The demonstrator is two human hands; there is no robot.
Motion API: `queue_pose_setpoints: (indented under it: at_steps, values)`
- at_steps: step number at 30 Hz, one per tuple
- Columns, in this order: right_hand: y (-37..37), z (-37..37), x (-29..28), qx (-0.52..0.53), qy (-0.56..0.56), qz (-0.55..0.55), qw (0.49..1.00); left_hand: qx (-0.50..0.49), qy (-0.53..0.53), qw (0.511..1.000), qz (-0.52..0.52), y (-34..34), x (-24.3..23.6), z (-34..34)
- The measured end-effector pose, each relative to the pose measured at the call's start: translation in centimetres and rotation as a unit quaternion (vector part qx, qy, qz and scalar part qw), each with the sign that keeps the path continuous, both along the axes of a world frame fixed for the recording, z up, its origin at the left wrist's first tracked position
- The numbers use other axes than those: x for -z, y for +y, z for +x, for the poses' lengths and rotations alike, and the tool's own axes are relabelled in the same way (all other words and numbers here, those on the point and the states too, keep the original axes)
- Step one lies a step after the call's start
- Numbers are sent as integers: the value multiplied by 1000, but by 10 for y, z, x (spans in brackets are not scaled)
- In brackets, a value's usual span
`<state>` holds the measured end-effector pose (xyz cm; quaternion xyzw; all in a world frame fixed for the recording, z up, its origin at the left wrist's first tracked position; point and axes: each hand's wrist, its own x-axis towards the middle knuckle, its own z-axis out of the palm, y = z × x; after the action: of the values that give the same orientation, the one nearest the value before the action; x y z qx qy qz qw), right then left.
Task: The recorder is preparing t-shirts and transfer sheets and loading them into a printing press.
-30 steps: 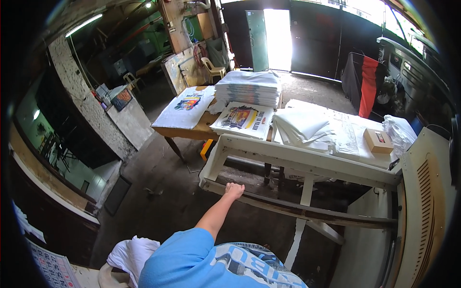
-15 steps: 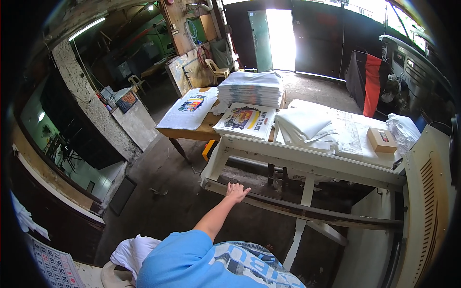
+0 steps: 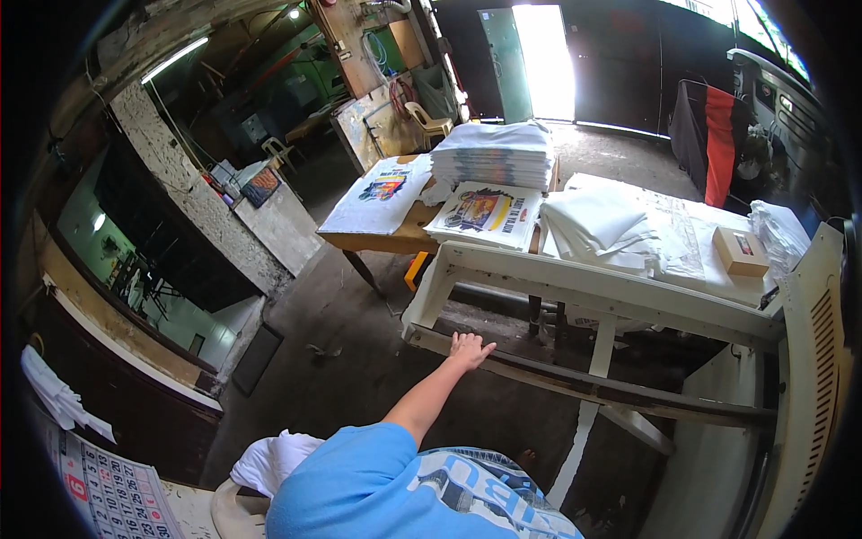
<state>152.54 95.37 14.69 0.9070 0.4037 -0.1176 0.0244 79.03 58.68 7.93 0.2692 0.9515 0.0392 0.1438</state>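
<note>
Uncurled since a second ago, my left hand point(image 3: 468, 351) lies spread on the rail point(image 3: 557, 375), likely stiff, heavy, best gripped around its edge; my right hand is unseen.

A second ago we had our left hand point(image 3: 470, 350) curled in a closed grip on the rail point(image 3: 646, 393); now we have loosened it, the fingers spread across the top and the thumb pointing off to the right. We have also turned our view leftward, so the stacked printed cloths point(image 3: 492, 157) sit farther right before us. At lower left we see more of the wall calendar point(image 3: 112, 490) and the hanging white strips point(image 3: 63, 391), while at right we see less of the slotted panel point(image 3: 813, 359).
</note>
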Motion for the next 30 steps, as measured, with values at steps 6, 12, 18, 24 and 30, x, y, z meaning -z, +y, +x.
queue_pose_setpoints:
  at_steps: [6, 12, 18, 24, 30]
  values:
    - [21, -52, 58, 66, -216, 162, 961, 38, 2, 998, 46, -6, 1, -1]
    - [-22, -308, 68, -433, -125, 461, 765, 81, 181, 955, 221, -61, 12, 16]
    - [-186, -547, 29, -688, 165, 306, 637, 27, 4, 988, 154, -176, 43, 62]
    - [-259, -652, 50, -761, 170, 79, 621, -174, -403, 894, -92, -373, 124, 96]
    - [-257, -672, 84, -731, 34, 51, 679, -443, -286, 846, 82, -531, 169, 176]
